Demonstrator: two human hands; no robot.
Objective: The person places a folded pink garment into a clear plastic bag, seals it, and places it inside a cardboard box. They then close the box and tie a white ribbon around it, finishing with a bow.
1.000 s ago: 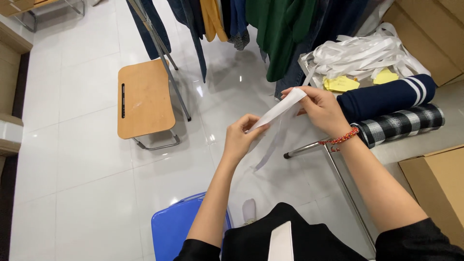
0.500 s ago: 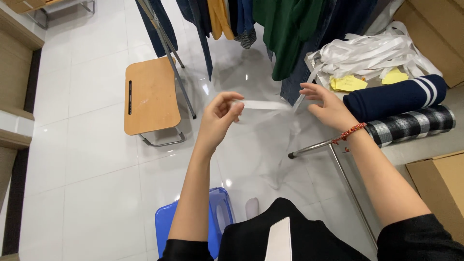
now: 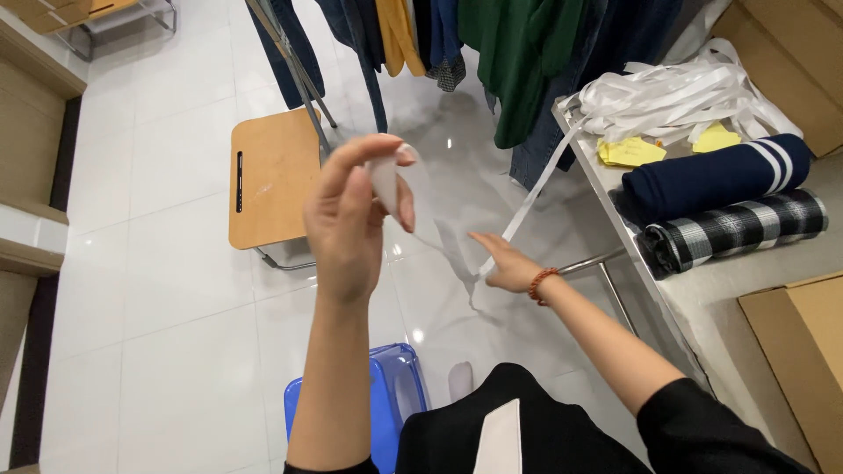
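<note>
The left hand (image 3: 351, 219) is raised, its fingers curled and pinching one end of a white ribbon (image 3: 384, 180). The right hand (image 3: 500, 263) is lower, fingers half open, holding the same ribbon where it runs up to the ribbon pile (image 3: 676, 92) on the white table (image 3: 694, 298). A cardboard box (image 3: 803, 351) stands beside the table; its contents are hidden.

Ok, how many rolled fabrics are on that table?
2. A navy roll with white stripes lies on the table, and a black-and-white checked roll sits just in front of it, touching. The ribbon pile behind may hide more.
</note>
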